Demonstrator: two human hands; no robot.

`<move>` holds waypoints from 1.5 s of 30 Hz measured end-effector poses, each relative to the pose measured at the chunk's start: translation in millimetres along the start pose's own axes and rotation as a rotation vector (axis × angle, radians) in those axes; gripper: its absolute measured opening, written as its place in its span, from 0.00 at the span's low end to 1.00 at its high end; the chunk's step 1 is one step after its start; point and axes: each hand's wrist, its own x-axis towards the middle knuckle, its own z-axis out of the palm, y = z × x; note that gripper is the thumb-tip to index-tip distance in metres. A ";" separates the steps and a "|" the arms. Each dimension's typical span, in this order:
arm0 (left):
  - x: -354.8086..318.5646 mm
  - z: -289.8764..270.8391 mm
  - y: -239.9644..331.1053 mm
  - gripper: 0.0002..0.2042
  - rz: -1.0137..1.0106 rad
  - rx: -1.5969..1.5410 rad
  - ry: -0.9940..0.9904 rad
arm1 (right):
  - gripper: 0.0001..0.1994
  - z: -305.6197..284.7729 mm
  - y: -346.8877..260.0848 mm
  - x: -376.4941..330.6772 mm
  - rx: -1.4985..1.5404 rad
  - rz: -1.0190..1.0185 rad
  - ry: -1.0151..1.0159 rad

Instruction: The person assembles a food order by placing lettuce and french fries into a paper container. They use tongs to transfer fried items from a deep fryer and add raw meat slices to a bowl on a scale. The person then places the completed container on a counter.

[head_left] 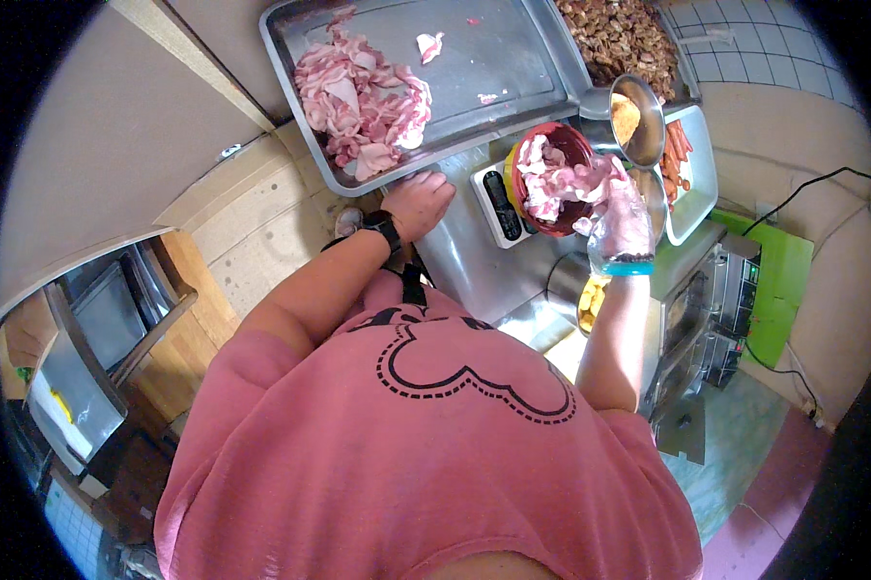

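Observation:
My right hand point(627, 224), in a clear plastic glove with a teal band at the wrist, is closed on raw meat slices point(590, 181) over a red bowl point(578, 143). More pale pink slices show inside the bowl, which sits on a kitchen scale point(498, 208) with a dark panel. My left hand point(422, 205), bare and with a black watch on the wrist, is loosely curled beside the near edge of a large metal tray point(484, 72). Nothing shows in its fingers. A heap of raw meat slices point(358, 101) lies on the tray's left side, with a few scraps apart.
Behind the bowl stands a metal bowl point(659, 130) with orange-yellow powder. Past it are a pale tub point(703, 159) of sausages and a tray of brown pieces point(621, 43). A metal pot point(563, 280) with yellow pieces stands near my right forearm. Black cables point(822, 179) run along the right wall.

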 end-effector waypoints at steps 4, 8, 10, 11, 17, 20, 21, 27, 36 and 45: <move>1.9 -3.2 4.2 0.04 0.001 -0.043 0.005 | 0.25 -55.9 31.0 26.6 -0.312 -0.066 -0.197; 0.4 -3.2 2.1 0.04 -0.001 -0.020 0.017 | 0.25 -12.7 -9.4 6.6 -0.031 0.078 -0.040; 0.5 -1.3 0.8 0.04 0.007 -0.031 0.020 | 0.29 -13.5 -16.4 1.2 -0.059 0.002 -0.042; 0.3 -0.9 0.4 0.04 0.004 -0.027 0.011 | 0.33 -6.2 -26.1 -3.8 -0.084 0.006 -0.007; 0.6 -2.3 1.7 0.04 -0.012 -0.018 -0.015 | 0.28 -9.7 -29.3 -8.9 -0.130 -0.044 -0.016; 0.8 -1.6 1.2 0.04 -0.005 -0.024 -0.005 | 0.31 -10.4 -24.4 -11.8 -0.217 -0.062 -0.028; 0.6 -0.7 0.5 0.03 -0.002 -0.024 0.004 | 0.31 -8.4 -25.0 -12.3 -0.207 -0.053 -0.022; 1.0 1.2 -1.0 0.03 0.021 -0.009 0.049 | 0.29 -9.4 -22.9 -13.1 -0.136 -0.094 -0.041; 0.9 -0.8 0.2 0.03 0.027 0.007 0.057 | 0.19 -13.5 -13.0 -13.2 -0.228 -0.134 0.041; 0.4 0.7 -0.9 0.03 0.020 0.070 0.031 | 0.12 -11.9 4.5 -3.5 -0.321 -0.241 -0.008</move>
